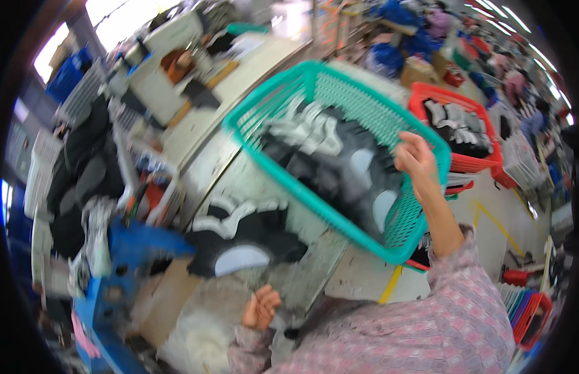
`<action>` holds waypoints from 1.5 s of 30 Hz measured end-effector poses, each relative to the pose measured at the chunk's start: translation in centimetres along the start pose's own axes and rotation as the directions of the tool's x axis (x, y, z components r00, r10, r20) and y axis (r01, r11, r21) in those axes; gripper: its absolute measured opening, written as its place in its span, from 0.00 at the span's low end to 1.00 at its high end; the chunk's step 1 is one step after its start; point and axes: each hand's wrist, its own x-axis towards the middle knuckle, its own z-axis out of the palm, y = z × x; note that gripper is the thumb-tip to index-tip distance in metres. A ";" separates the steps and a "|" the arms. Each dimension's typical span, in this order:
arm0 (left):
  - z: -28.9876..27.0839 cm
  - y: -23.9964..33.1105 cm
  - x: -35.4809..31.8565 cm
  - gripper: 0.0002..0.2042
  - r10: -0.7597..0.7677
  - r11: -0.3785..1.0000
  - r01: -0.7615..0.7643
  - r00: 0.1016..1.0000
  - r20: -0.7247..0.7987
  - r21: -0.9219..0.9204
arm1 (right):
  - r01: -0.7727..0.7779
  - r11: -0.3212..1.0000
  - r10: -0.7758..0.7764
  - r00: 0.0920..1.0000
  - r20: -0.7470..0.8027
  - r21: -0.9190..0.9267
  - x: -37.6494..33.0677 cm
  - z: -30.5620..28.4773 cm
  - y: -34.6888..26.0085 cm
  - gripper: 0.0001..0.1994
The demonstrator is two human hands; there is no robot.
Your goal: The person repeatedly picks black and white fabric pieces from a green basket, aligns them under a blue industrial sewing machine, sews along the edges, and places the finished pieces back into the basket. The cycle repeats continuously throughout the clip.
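The green basket (364, 106) lies over the pale table (233, 177) in front of you, its right end reaching past the table's edge. To your left, a blue frame (105, 305) takes up the near side of your work area, with dark fabric (90, 171) heaped beyond it. A red basket (488, 163) filled with black-and-white pieces (460, 124) stands past the green one's right end. Blur leaves any writing around you unreadable. Inside your green basket are dark and white pieces (314, 134); just beside its near side lies a black piece (280, 234) with a white oval. Your right hand (417, 159) is raised at the basket's right end, fingers half bent; your left hand (261, 307) is loosely curled near the black piece. Whether either grips anything, you cannot tell here.
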 end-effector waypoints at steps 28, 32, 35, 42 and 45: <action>-5.9 3.3 -4.3 0.13 0.718 0.683 -0.718 0.629 -0.297 0.132 | -0.210 0.972 0.234 0.915 0.328 -0.109 -18.2 16.4 6.6 0.11; -1.1 -2.3 -18.3 0.21 0.351 0.911 -0.276 0.910 -0.222 0.307 | -0.445 0.878 0.458 0.676 0.577 -0.177 -22.2 14.6 3.1 0.10; 0.0 -4.7 -27.9 0.20 0.359 0.914 -0.258 0.874 -0.327 0.314 | -0.529 0.803 0.557 0.501 0.663 -0.274 -27.8 17.9 3.8 0.04; -2.7 -10.3 -39.8 0.14 0.667 0.745 -0.503 0.553 -0.499 0.439 | -0.284 0.616 0.788 0.203 0.582 -0.735 -40.3 20.1 2.2 0.11; -4.1 -11.3 -40.9 0.13 0.698 0.716 -0.539 0.565 -0.439 0.444 | -0.832 0.318 0.702 -0.116 0.703 -0.455 -45.5 22.4 2.9 0.13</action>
